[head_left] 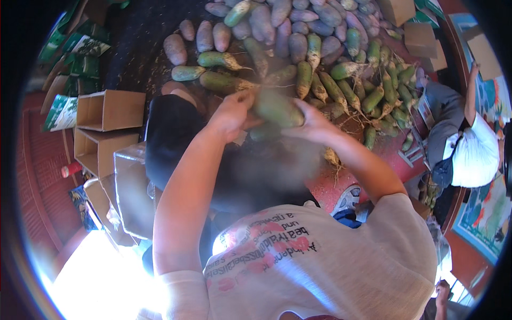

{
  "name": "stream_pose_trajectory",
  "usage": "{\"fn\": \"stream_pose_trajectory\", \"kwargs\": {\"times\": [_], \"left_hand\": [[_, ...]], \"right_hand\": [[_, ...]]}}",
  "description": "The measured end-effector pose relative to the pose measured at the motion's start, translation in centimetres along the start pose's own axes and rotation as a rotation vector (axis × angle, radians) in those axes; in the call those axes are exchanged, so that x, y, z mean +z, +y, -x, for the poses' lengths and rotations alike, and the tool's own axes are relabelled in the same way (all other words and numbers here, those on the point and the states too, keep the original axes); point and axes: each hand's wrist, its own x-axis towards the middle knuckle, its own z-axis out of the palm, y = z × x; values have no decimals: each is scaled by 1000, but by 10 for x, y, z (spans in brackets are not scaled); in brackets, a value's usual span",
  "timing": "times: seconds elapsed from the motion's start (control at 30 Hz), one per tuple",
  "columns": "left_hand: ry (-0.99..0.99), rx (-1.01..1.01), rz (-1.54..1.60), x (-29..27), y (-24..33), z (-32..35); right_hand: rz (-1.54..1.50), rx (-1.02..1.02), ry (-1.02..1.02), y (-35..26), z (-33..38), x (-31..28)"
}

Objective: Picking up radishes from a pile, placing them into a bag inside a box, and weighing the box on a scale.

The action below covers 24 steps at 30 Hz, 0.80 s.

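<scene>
My right hand point(310, 121) is wrapped round the right end of a thick green radish point(277, 108), held above my lap and blurred by motion. My left hand point(233, 113) is closed at the radish's other end, its fingers pinched together; what lies between them is hidden. Just under the held radish shows another rounded green shape point(265, 132), perhaps a second radish. Beyond my hands, green radishes with pale, stringy roots, such as one long radish point(226, 82), lie on the ground.
Purplish oblong roots point(262, 24) are heaped at the far side. A dense pile of green radishes point(373, 96) spreads to the right. Open cardboard boxes point(110, 110) stand at left, more boxes point(420, 40) at far right. Another person point(472, 154) sits at the right.
</scene>
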Motion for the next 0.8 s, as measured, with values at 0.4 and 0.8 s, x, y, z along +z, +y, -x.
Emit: {"fn": "stream_pose_trajectory", "kwargs": {"times": [0.4,0.8], "left_hand": [[443,622,143,-22,48,18],[495,665,194,-29,45,17]], "right_hand": [[977,-208,-25,211,14,39],[801,-331,181,209,-10,25]]}}
